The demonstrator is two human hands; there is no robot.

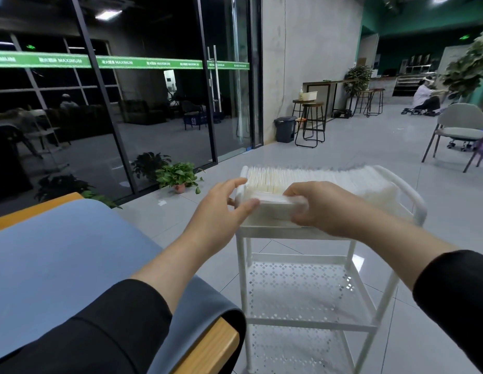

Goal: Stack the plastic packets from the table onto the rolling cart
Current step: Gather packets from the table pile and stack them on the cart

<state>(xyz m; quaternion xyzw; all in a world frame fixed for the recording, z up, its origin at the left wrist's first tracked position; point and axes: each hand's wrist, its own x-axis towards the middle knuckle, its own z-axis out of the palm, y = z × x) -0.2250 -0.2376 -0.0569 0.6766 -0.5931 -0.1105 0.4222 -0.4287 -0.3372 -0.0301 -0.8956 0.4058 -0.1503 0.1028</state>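
We hold a stack of packets [272,203] over the cart [302,230] top tray w/ both hands — left hand [221,209] grip and right hand [324,209] grip both clamped on its ends. Tray's packed w/ upright packets; lower shelves bare — worktop [59,252] at left.

A bundle of white plastic packets [272,202] sits at the near end of the top tray of the white rolling cart [310,323], in front of a long row of packets [316,178] standing on edge that fills the tray, beside the blue-covered table [59,255].
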